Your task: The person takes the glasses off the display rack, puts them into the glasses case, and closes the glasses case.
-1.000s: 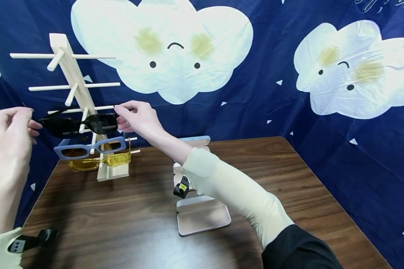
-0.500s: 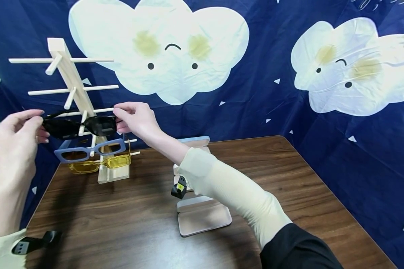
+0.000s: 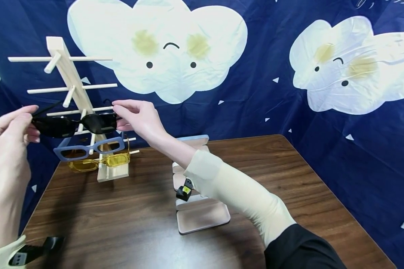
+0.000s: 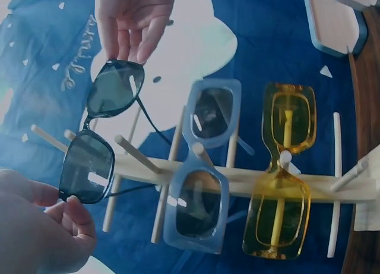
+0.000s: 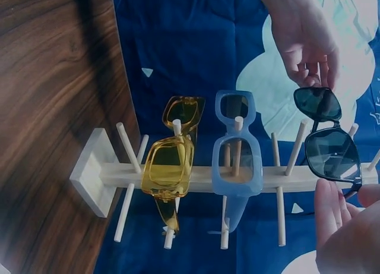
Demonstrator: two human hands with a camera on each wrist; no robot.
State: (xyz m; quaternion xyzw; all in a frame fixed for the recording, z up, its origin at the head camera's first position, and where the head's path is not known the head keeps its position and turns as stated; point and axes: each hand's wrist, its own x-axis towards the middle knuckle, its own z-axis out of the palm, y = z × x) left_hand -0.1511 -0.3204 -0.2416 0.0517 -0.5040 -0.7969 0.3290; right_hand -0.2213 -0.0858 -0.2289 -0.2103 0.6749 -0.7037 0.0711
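Observation:
Both hands hold a pair of black sunglasses [image 3: 99, 123] by its outer ends, in front of a wooden eyewear stand [image 3: 75, 80]. The left hand [image 3: 6, 160] pinches the end at the left of the head view, and the right hand [image 3: 141, 117] pinches the other. In the left wrist view the dark lenses [image 4: 89, 167] face the camera and the temples point back toward the pegs. Whether the frame touches a peg cannot be told. Blue-framed sunglasses [image 3: 74, 152] hang on the pegs just below, and yellow glasses [image 3: 116, 160] hang beneath those.
Opened glasses cases [image 3: 202, 216] with pale linings stand on the wooden table [image 3: 131, 231], partly behind the right forearm. Bare pegs [image 3: 99, 86] stick out from the stand's upper part. A dark blue cloth with white clouds [image 3: 161, 45] hangs behind.
The black sunglasses have shifted slightly left and look larger in the head view, with more of the temples showing. The left hand has moved left with them; both hands keep their hold.

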